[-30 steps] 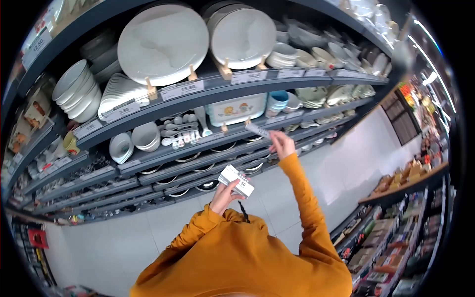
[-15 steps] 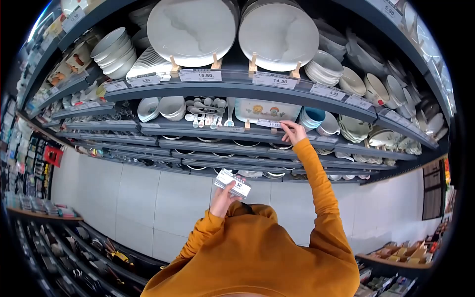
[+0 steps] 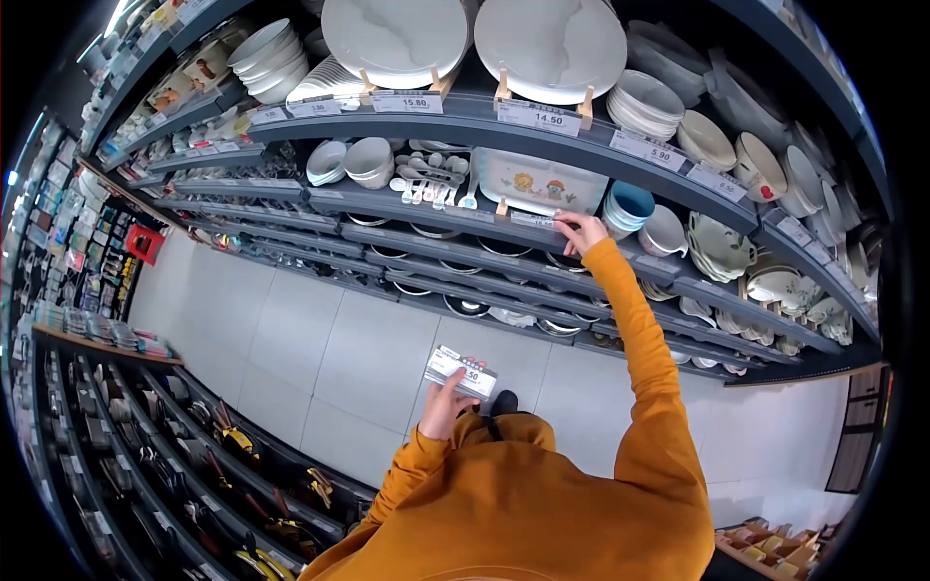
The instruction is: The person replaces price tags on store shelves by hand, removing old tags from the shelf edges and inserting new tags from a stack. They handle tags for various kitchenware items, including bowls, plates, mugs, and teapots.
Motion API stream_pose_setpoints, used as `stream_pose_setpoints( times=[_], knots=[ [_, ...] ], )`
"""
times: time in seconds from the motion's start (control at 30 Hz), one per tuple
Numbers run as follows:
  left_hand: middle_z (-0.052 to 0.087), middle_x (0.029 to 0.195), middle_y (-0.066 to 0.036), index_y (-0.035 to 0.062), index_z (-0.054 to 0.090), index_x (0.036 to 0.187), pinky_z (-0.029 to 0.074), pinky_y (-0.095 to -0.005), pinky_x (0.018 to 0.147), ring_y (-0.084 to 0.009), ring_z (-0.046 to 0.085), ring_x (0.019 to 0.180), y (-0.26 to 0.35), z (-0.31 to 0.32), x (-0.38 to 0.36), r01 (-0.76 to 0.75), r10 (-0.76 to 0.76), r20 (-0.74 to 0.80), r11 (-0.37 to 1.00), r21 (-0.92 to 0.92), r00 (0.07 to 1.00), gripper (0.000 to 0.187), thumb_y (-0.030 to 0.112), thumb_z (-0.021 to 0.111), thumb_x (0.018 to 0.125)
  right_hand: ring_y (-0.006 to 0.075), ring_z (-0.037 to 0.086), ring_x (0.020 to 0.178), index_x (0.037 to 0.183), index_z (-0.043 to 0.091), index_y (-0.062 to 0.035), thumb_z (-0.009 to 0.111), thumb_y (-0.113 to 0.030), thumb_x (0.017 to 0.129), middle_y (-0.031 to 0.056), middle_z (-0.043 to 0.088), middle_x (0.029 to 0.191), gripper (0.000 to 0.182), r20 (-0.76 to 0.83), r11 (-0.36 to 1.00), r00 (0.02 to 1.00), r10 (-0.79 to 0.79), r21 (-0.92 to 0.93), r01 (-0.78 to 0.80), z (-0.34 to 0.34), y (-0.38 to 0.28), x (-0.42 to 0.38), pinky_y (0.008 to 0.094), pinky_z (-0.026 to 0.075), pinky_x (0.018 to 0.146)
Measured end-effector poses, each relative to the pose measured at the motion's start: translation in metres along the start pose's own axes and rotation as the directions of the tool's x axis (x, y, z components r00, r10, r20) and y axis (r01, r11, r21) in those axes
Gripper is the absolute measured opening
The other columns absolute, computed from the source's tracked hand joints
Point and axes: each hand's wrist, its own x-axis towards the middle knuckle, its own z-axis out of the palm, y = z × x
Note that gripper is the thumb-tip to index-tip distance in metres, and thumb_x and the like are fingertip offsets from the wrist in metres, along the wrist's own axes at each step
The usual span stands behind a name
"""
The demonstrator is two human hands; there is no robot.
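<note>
My left hand [image 3: 443, 405] is closed around a small stack of white price tags [image 3: 463, 374], held above the floor in front of my body, thumb on top. My right hand [image 3: 581, 233] reaches to the edge of the middle shelf. Its fingers pinch the right end of a price tag [image 3: 532, 221] at the shelf rail. Right behind that tag stands a white tray [image 3: 523, 189] with cartoon figures, propped on small wooden stands. Blue bowls [image 3: 630, 203] are stacked just right of the tray, and white spoons [image 3: 436, 184] lie to its left.
Two large round plates [image 3: 550, 48] stand on the shelf above, with price tags along its edge. Stacked bowls [image 3: 645, 102] fill spots beside them. Lower shelves hold more dishes. A tool rack [image 3: 194, 455] stands behind on the left; a red item [image 3: 144, 245] hangs at the far left.
The view has turned and tilted, so the shelves appear slanted and more of the tool rack shows. My right hand stays at the shelf tag; my left hand still holds the stack.
</note>
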Motion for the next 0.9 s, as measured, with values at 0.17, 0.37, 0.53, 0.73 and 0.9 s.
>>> stream_pose_setpoints(
  times=[0.17, 0.37, 0.53, 0.73, 0.9],
  knots=[
    [0.062, 0.119, -0.011, 0.0019, 0.05, 0.125, 0.05, -0.0231, 0.063, -0.0151, 0.063, 0.094, 0.006, -0.002, -0.007, -0.01, 0.01, 0.002, 1.0, -0.004, 1.0, 0.035, 0.022, 0.051, 0.096, 0.0214, 0.065, 0.056, 0.105, 0.067, -0.0123, 0.059, -0.018, 0.091, 0.0079, 0.067, 0.1, 0.017, -0.094, 0.929, 0.973, -0.209, -0.331, 0.168, 0.005, -0.007, -0.009, 0.0307, 0.052, 0.054],
    [0.063, 0.118, -0.011, 0.0, 0.049, 0.127, 0.051, -0.0234, 0.063, -0.0143, 0.064, 0.092, 0.047, -0.003, -0.011, -0.111, 0.106, 0.049, 0.989, 0.101, 0.993, 0.038, 0.022, 0.053, 0.096, 0.0261, 0.066, 0.074, 0.112, 0.062, -0.0142, 0.058, -0.022, 0.091, 0.0068, 0.061, 0.106, 0.023, -0.143, 0.707, 0.907, -0.395, -0.678, 0.201, 0.025, -0.007, -0.025, 0.04, 0.053, 0.065],
    [0.068, 0.097, -0.009, 0.0002, 0.06, 0.11, 0.048, -0.0232, 0.056, -0.0127, 0.064, 0.077, 0.08, -0.025, -0.003, -0.262, 0.253, 0.076, 0.953, 0.153, 0.965, 0.026, 0.021, 0.059, 0.093, 0.0134, 0.06, 0.067, 0.112, 0.06, -0.0052, 0.057, -0.022, 0.094, 0.0073, 0.063, 0.097, 0.025, -0.398, 0.966, 0.893, -0.21, 0.055, 0.251, 0.086, -0.079, -0.098, 0.0275, 0.049, 0.059],
    [0.067, 0.09, -0.007, 0.0004, 0.06, 0.103, 0.046, -0.023, 0.05, -0.0109, 0.063, 0.072, 0.127, -0.084, -0.01, -0.322, 0.282, 0.202, 0.923, 0.209, 0.938, 0.018, 0.014, 0.062, 0.091, 0.0092, 0.058, 0.068, 0.095, 0.058, 0.0002, 0.06, -0.011, 0.091, 0.0047, 0.062, 0.078, 0.012, -0.2, 0.79, 0.98, 0.011, 0.603, 0.114, 0.231, -0.202, -0.201, 0.024, 0.047, 0.062],
    [0.066, 0.094, -0.008, -0.0006, 0.059, 0.106, 0.048, -0.0235, 0.052, -0.0118, 0.063, 0.076, 0.172, -0.16, -0.031, -0.245, 0.168, 0.335, 0.949, 0.2, 0.927, 0.019, 0.013, 0.06, 0.092, 0.0073, 0.058, 0.064, 0.086, 0.056, -0.0003, 0.069, -0.009, 0.085, 0.0024, 0.062, 0.072, 0.016, -0.352, 0.822, 0.927, 0.129, 0.561, 0.099, 0.315, -0.253, -0.203, 0.0225, 0.047, 0.061]
  ],
)
